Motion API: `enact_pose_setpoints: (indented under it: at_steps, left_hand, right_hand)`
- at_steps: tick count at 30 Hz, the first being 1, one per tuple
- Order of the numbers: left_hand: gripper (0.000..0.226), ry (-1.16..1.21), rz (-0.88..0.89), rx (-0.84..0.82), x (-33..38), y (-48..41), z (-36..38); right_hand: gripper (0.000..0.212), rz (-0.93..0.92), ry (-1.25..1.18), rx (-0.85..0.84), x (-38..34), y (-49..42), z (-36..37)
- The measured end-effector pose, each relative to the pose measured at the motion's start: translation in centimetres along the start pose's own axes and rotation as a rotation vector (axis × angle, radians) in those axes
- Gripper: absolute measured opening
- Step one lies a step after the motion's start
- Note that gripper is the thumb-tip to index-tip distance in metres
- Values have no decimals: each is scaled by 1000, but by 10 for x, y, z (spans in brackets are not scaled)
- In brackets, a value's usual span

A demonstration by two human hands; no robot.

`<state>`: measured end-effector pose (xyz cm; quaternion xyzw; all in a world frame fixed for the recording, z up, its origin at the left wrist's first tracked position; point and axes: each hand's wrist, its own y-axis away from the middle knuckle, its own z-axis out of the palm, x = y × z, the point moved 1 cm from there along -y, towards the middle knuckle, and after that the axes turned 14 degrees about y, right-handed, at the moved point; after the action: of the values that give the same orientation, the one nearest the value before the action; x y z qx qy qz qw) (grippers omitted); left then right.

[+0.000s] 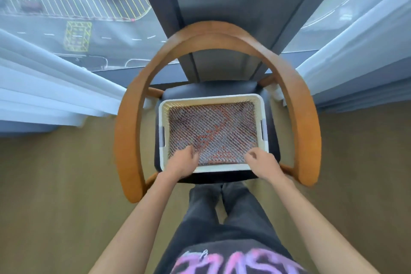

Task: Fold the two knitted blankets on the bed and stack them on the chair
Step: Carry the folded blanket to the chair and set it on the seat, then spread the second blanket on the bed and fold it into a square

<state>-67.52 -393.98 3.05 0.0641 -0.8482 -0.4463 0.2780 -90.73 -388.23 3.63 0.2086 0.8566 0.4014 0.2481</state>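
A wooden chair (pixel 308 118) with a curved armrest and a black seat stands in front of me by the window. On its seat sits a white perforated basket (pixel 213 97). Inside it lies a folded red and grey knitted blanket (pixel 213 127), filling the bottom. Whether a second blanket lies beneath it is hidden. My left hand (pixel 181 162) reaches over the basket's near left corner, fingers curled on the blanket's near edge. My right hand (pixel 262 162) is at the near right corner, fingers curled onto the same edge.
White sheer curtains (pixel 55 87) hang on both sides of a dark window pillar (pixel 222 18) behind the chair. Through the glass a street lies far below. Beige carpet (pixel 55 184) surrounds the chair. My legs in dark trousers stand just before the seat.
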Motion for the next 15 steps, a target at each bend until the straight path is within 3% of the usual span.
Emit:
enact_pose_setpoints:
  at_steps: [4,7,11,15]
  left_hand:
    - [26,106,74,9,10,51,-10]
    - [25,86,176,24,13,77,-15]
    - [25,-234,357,-129,40,94,-13]
    - [22,-407,561,-271,80,118,8]
  right_hand:
    - [21,78,-192,16,10,72,-3]
    - [22,144,-350,120,19,113,3]
    - [26,273,-582,299,34,171,26]
    - [24,415,-725,381,56,230,65]
